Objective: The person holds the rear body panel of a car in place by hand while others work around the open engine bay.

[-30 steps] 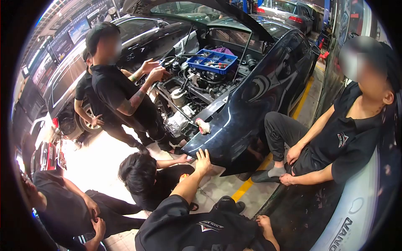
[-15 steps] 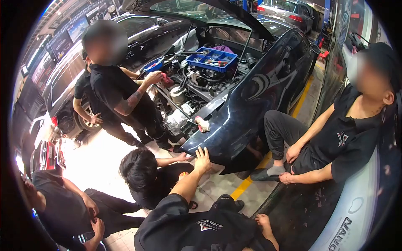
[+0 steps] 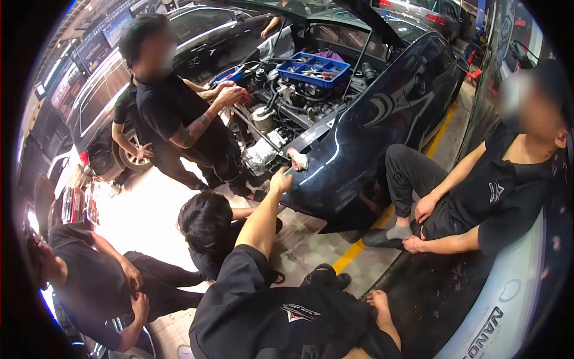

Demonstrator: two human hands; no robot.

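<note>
My left hand [image 3: 280, 179] reaches forward to the front edge of a dark car fender [image 3: 353, 143]. Its fingers are bent in, with one fingertip toward the fender's upper edge; whether anything is between them is hidden. Just beyond it, a crumpled whitish-and-red cloth [image 3: 297, 159] lies on the fender. Low on the right, my right hand [image 3: 377, 298] hangs by my side with loosely bent, parted fingers and nothing visible in it, close to a dark panel [image 3: 427, 299].
A blue parts tray [image 3: 314, 70] rests over the exposed engine [image 3: 278, 119] under a raised hood. One person [image 3: 173, 102] stands there handling a red cloth; another [image 3: 206, 230] crouches by the bumperless front. On the right sits a person [image 3: 478, 185]; at left is another [image 3: 95, 281].
My left hand has gone from lying flat on the fender to bent fingers farther up its edge. The view has shifted slightly. The crouching person's hand is now hidden behind my arm.
</note>
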